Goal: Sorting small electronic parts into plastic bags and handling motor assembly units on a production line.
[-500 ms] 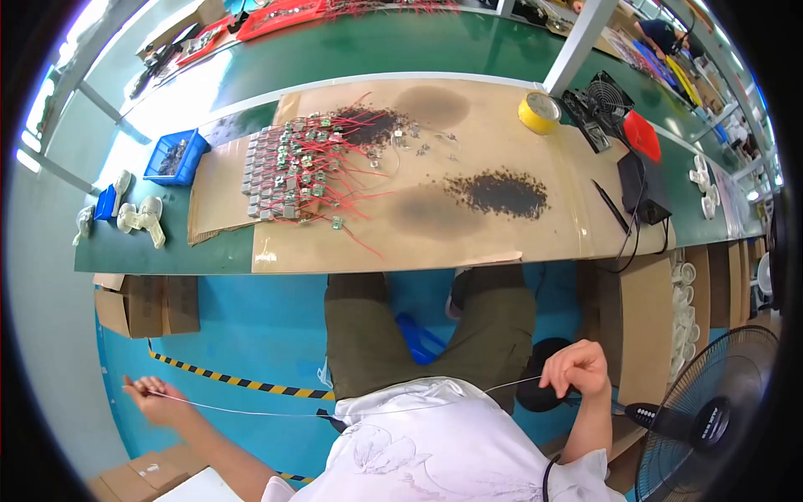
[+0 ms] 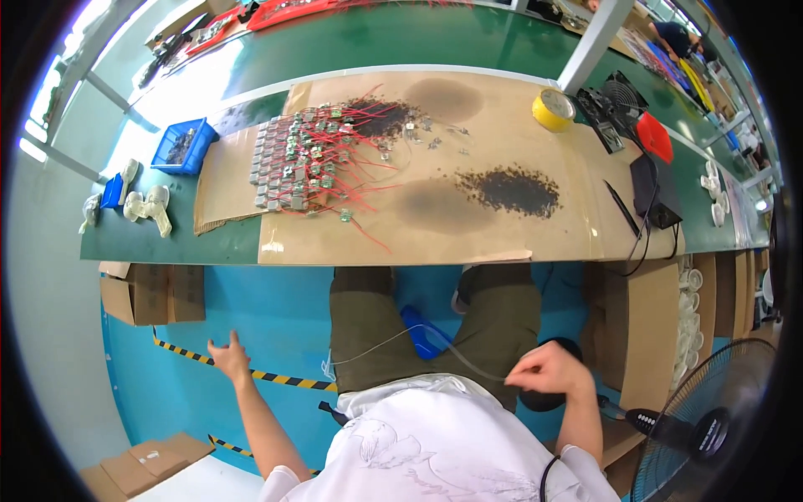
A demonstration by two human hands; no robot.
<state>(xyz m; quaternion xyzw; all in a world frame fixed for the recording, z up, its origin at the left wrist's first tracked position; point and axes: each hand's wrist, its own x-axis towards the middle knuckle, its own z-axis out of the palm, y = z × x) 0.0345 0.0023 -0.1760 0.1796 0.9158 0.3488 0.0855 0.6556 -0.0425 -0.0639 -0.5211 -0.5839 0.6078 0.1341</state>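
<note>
My right hand (image 2: 552, 368) is in front of my right thigh, with thumb and fingertips pinched on a thin whitish wire (image 2: 390, 338). From that pinch the wire arcs left over my lap, and its far part curls down near my left thigh. Out to the left, above the blue floor, my left hand (image 2: 230, 358) has its fingers apart and nothing visible in it. On the bench lie rows of small grey blocks (image 2: 269, 167) with green circuit boards (image 2: 303, 155) and red wires (image 2: 368, 201), beyond the reach of both hands.
The brown cardboard sheet (image 2: 351, 243) has dark scorched patches and a yellow tape roll (image 2: 554, 110). A blue bin (image 2: 182, 146) stands left. A black box with cables (image 2: 655, 192) sits right. A fan (image 2: 707, 431) is close to my right arm; a carton (image 2: 150, 294) is under the bench.
My left hand has let go of the wire and moved up and right, its fingers now apart. The wire went from stretched to loosely arched. My right hand moved slightly left, still pinching it.
</note>
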